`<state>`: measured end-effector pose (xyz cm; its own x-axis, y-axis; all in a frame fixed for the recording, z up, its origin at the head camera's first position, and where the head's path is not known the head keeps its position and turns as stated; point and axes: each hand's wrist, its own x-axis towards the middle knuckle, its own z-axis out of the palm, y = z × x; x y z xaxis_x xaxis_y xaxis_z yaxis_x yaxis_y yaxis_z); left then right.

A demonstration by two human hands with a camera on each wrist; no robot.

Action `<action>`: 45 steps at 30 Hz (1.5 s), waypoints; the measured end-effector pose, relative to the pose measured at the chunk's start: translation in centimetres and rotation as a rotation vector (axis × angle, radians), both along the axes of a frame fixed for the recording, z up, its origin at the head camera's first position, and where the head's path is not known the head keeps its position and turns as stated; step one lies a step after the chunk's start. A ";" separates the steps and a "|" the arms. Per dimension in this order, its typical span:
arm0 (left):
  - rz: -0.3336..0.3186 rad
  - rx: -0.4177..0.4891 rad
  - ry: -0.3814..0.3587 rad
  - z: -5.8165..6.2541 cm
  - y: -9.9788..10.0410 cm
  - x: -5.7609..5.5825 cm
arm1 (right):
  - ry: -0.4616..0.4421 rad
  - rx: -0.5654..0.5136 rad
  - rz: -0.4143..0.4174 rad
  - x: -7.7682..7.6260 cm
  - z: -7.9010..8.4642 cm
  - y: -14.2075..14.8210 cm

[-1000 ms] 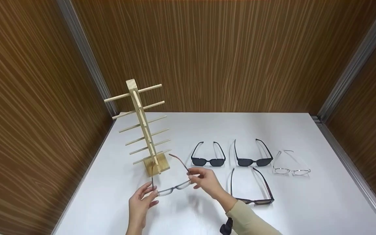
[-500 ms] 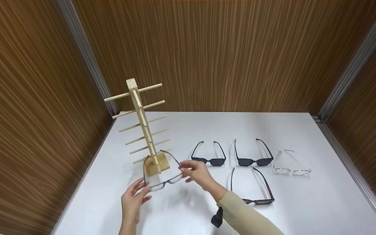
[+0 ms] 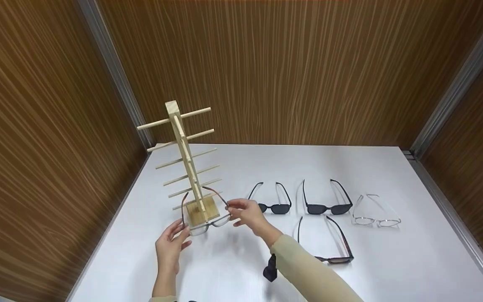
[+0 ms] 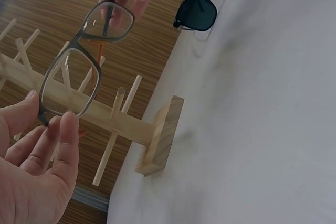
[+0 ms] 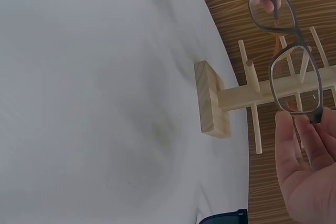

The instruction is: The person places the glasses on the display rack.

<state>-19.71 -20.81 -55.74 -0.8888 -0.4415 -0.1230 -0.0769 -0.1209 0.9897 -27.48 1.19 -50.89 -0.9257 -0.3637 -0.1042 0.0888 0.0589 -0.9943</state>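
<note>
Both hands hold a pair of clear-lensed eyeglasses [image 3: 209,225] with a dark frame and reddish-brown temple tips, temples unfolded and pointing away. My left hand [image 3: 168,245] pinches the left hinge corner between thumb and fingers. At the opposite corner, my right hand [image 3: 250,216] pinches the frame the same way. The glasses hang in front of the lower part of a wooden display stand [image 3: 191,167], which has a square base and several rows of pegs. In the left wrist view the frame [image 4: 73,45] overlaps the stand's post; whether the temples touch any peg cannot be told.
To the right on the white table [image 3: 392,264] lie two black sunglasses [image 3: 281,208] [image 3: 329,209], a dark tortoiseshell pair [image 3: 338,260] nearer the front, and thin metal-framed glasses [image 3: 377,221]. Wood-grain panels [image 3: 287,71] enclose the back and sides.
Both hands have carried the eyeglasses left and away from me, toward the stand. The temples now reach beside the stand's post. The glasses on the table have stayed put.
</note>
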 end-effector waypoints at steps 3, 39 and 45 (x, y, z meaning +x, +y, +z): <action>0.016 0.000 0.010 -0.1 -0.2 -0.5 | -0.007 -0.007 -0.006 -1.0 -0.7 -0.5; 0.164 -0.029 0.036 -3.6 0.1 -4.2 | 0.008 -0.029 -0.013 -3.7 -3.6 -2.4; 0.183 -0.007 0.024 -4.0 0.2 -4.6 | 0.016 0.004 -0.003 -2.7 -2.2 -2.2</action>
<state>-24.31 -20.60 -59.78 -0.7965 -0.5965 -0.0987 -0.0302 -0.1238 0.9919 -30.15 -0.99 -53.13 -0.9283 -0.3606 -0.0907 0.0730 0.0625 -0.9954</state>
